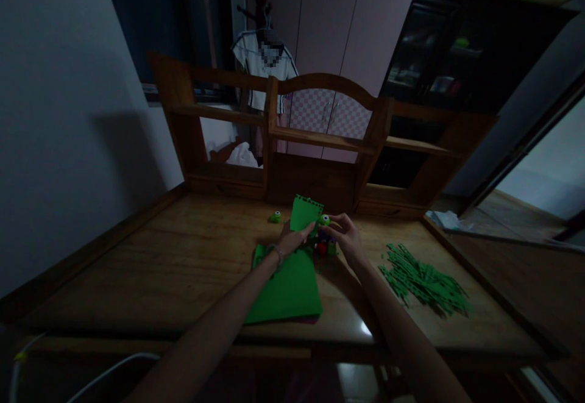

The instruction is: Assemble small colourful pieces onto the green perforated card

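Observation:
A small green sheet (305,213) with a row of punched holes along its top edge is gripped in my left hand (292,239). Beside its right edge, my right hand (346,235) pinches a small green piece with a round white eye (325,221). Under and next to my fingers are a red object (322,249) and another green figure (332,247), partly hidden. Below my left wrist lies a stack of larger green sheets (290,290). A second green piece with an eye (275,216) rests on the desk, left of the held sheet.
A heap of thin green strips (425,281) lies on the right of the wooden desk (183,256). A wooden shelf unit (320,141) rises along the back edge. A white cable (114,366) hangs at the lower left front.

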Available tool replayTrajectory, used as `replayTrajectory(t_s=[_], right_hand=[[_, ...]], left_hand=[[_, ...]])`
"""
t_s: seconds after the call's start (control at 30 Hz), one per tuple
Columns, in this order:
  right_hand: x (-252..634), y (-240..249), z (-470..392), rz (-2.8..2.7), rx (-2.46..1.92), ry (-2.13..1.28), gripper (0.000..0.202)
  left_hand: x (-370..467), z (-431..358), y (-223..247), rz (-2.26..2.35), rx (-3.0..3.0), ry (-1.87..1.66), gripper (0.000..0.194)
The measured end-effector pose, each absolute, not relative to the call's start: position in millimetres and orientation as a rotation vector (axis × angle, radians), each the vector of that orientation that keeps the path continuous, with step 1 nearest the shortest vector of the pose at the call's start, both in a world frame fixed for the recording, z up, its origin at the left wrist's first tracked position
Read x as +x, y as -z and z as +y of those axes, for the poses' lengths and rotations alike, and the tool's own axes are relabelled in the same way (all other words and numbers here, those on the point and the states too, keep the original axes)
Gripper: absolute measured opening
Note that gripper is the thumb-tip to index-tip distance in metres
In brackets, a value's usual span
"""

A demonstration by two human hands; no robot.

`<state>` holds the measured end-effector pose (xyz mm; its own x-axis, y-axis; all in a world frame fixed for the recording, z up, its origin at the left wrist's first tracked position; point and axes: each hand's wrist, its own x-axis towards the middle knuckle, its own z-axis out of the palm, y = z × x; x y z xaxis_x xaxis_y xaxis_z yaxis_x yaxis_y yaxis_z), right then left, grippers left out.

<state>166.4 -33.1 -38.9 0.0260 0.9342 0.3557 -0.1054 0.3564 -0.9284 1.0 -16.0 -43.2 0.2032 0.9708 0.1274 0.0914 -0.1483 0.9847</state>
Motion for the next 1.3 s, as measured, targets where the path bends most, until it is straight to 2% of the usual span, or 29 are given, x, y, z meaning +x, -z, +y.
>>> replayTrajectory(t_s=[0.1,0.3,0.5,0.7,1.3], right_hand=[[166,41,-32,-1.301,-0.871,-0.975,0.032],[172,43,-30,-1.372,-0.951,-0.907,0.035],[176,40,-30,-1.416,-0.994,-0.966,0.038],[173,35,-32,-1.388,-0.933,-0.96,0.037],[173,41,-31,-1.347,-0.998,-1.044,0.037]], left_hand=[[3,-15,47,1.045,1.454,-1.156,0.037],[5,-13,52,1.089,1.425,-1.004,0.048],[7,-8,63,0.959,1.502,-1.009,0.047],[8,-2,71,1.023,1.555,-1.041,0.047],[8,-5,67,0.998,1.548,-1.136,0.043]])
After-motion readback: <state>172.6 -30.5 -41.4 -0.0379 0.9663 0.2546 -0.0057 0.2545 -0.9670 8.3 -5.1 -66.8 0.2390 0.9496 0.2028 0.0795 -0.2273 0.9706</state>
